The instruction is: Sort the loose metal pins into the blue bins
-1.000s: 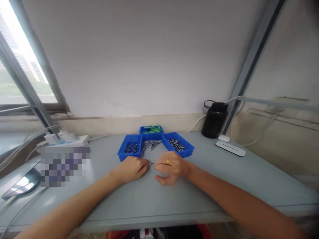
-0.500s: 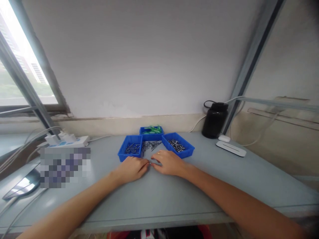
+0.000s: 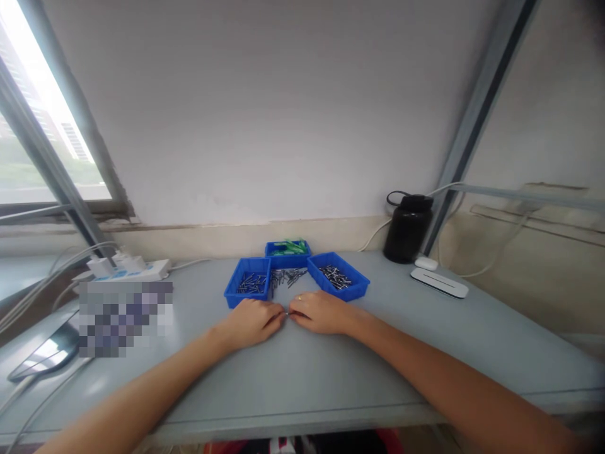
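My left hand and my right hand meet fingertip to fingertip above the table's middle. Both are closed in a pinch on a small shiny metal piece; the fingers cover most of it, so its kind does not show. Just beyond my left hand stands a blue bin with thin metal rods in it. Another blue bin with shiny metal rods is beyond my right hand. Loose dark metal pieces lie on the table between the bins.
A third blue bin with green pieces stands against the wall. At the right are a black bottle and a white flat device. At the left lie a power strip, cables and a dark glossy device.
My right hand's fingers have closed from a looser, parted pose and come down onto the small metal piece. My left hand has hardly moved and keeps its pinch.
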A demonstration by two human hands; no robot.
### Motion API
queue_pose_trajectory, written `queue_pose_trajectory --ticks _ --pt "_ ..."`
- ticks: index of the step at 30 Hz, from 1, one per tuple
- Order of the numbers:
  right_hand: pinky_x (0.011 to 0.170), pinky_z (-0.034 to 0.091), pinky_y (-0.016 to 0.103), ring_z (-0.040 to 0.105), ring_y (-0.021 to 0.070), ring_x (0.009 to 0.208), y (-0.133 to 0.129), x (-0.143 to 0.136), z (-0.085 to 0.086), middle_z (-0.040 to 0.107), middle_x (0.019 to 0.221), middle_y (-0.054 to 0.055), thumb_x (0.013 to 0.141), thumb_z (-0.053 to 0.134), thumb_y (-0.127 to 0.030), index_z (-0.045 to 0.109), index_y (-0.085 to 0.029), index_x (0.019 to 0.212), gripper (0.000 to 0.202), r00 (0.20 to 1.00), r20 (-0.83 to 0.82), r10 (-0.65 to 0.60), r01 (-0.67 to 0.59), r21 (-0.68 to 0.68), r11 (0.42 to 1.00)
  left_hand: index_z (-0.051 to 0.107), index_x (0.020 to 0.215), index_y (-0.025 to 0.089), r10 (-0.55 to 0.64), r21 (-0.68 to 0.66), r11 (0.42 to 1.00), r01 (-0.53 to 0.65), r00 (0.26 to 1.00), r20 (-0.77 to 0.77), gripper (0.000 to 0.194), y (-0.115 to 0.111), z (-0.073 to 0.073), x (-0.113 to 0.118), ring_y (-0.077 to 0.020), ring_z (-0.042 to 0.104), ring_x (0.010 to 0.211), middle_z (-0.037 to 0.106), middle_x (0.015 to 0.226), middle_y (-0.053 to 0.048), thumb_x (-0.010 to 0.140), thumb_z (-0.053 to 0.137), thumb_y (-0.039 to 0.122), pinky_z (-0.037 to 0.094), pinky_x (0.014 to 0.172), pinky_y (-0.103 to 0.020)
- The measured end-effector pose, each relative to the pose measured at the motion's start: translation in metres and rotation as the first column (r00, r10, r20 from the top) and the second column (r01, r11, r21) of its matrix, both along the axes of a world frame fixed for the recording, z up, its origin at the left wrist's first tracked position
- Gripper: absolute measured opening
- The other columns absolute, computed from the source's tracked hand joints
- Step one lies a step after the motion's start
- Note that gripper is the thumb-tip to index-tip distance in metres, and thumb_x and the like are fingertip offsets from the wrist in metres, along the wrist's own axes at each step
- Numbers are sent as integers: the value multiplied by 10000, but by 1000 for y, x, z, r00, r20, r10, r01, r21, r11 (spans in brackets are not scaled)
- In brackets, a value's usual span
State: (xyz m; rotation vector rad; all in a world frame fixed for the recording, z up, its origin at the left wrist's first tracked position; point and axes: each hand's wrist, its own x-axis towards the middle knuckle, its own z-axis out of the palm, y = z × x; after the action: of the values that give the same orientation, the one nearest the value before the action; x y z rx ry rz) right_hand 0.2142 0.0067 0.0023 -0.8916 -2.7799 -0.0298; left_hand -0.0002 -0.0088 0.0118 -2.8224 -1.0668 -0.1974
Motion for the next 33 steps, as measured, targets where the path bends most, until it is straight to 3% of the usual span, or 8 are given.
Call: queue_pose_trajectory --ticks 5,12,19,33 --pt "722 439 291 612 186 817 -1 0 2 672 870 72 925 481 -228 629 -161 891 166 1000 1 3 -3 -7 1000 610 838 186 -6 -2 1000 6 1000 -2 326 1 -2 -1 -171 657 708 696 794 -34 980 346 313 401 592 -254" --pt "716 442 282 619 180 809 -4 -1 5 680 867 71 931 476 -221 637 -153 887 180 1000 9 15 -16 7 1000 631 979 195 -3 -11 1000 3 999 36 274 1 -1 0 -173 660 745 701 849 -33 972 387 321 426 619 -252" --pt "689 436 278 624 176 795 -3 -1 4 684 850 62 941 472 -236 645 -155 882 200 1000 10 26 -26 28 999 637 986 185 -46 13 999 45 997 69 283 1 -1 0 -170 659 772 693 863 -40 981 381 307 454 660 -258" --pt "657 428 271 608 172 748 -3 -1 4 664 799 55 904 521 -235 637 -155 817 166 1000 10 17 -17 8 1000 626 1017 179 -236 79 970 230 969 71 278 1 -3 -2 -141 632 822 658 911 -41 990 364 267 466 732 -239"
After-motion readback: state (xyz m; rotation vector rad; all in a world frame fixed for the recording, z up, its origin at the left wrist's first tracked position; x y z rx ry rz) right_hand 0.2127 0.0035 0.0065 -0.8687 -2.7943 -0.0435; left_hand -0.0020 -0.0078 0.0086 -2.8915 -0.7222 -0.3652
